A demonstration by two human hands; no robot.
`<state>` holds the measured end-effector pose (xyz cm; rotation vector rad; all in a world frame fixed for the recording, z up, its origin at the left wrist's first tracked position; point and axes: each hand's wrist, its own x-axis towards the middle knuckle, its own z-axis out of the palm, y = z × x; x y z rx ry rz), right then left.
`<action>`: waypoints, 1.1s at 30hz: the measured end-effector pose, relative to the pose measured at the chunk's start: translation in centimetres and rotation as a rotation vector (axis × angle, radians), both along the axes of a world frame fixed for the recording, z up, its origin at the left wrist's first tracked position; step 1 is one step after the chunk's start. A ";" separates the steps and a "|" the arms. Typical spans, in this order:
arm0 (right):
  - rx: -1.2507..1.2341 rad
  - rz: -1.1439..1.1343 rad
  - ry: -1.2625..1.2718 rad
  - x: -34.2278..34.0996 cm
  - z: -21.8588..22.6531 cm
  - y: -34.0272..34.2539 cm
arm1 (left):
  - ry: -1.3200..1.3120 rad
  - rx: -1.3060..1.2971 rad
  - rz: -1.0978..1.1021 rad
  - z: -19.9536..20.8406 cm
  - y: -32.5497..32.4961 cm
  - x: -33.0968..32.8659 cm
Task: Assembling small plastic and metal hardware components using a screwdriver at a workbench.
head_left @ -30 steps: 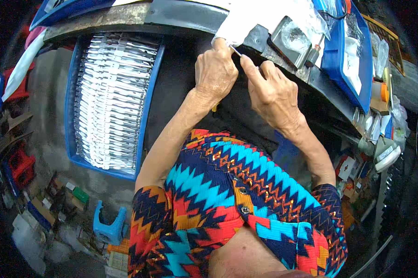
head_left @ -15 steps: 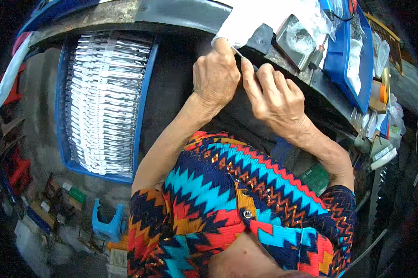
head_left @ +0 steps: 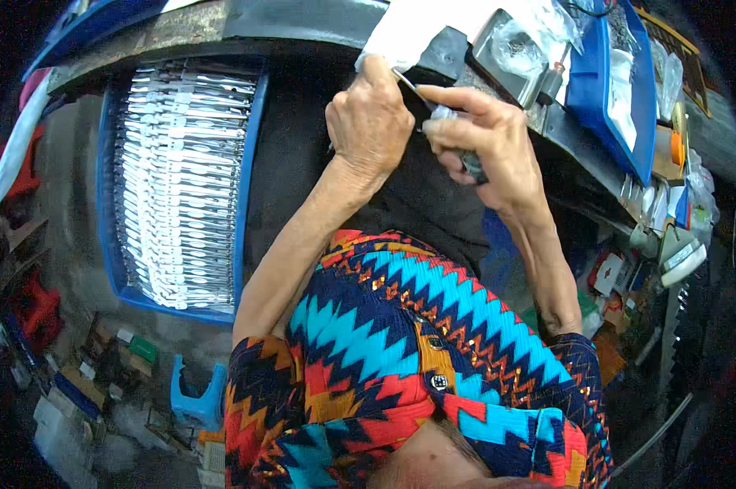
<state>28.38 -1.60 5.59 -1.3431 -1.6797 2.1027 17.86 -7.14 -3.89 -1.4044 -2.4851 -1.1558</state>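
Note:
My left hand (head_left: 370, 122) is closed in a fist at the bench's edge, by the corner of a white sheet (head_left: 421, 28). What its fingers grip is hidden. Close on its right, my right hand (head_left: 490, 134) wraps round a hand tool (head_left: 471, 165) with a greyish handle. The tool's thin metal shaft points up and left toward my left fingers; its exact kind I cannot make out. Left of my arms, a blue tray (head_left: 104, 204) holds many slim, shiny metal pieces (head_left: 180, 187) stacked in rows.
A dark block (head_left: 445, 53) sits beside the sheet on the bench edge (head_left: 303, 24). Further right are a clear plastic bag (head_left: 519, 49), a grey-handled tool (head_left: 552, 84) and a blue bin (head_left: 600, 106). A blue plastic stool (head_left: 197, 395) stands at the lower left.
My right hand has turned and curled inward, bringing the tool's handle into sight. My left hand has shifted slightly up and left, and the view has moved a little.

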 end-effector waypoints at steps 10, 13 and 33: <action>0.730 0.175 0.026 1.6 -3.4 -0.3 | -0.126 -0.018 -0.052 -0.4 -0.1 -0.1; 1.025 0.241 0.068 1.2 -3.6 -0.5 | -0.133 0.008 -0.060 -0.3 -0.2 0.0; -0.340 -0.124 0.235 1.0 -2.6 0.6 | -0.033 0.105 0.014 -1.1 0.5 0.4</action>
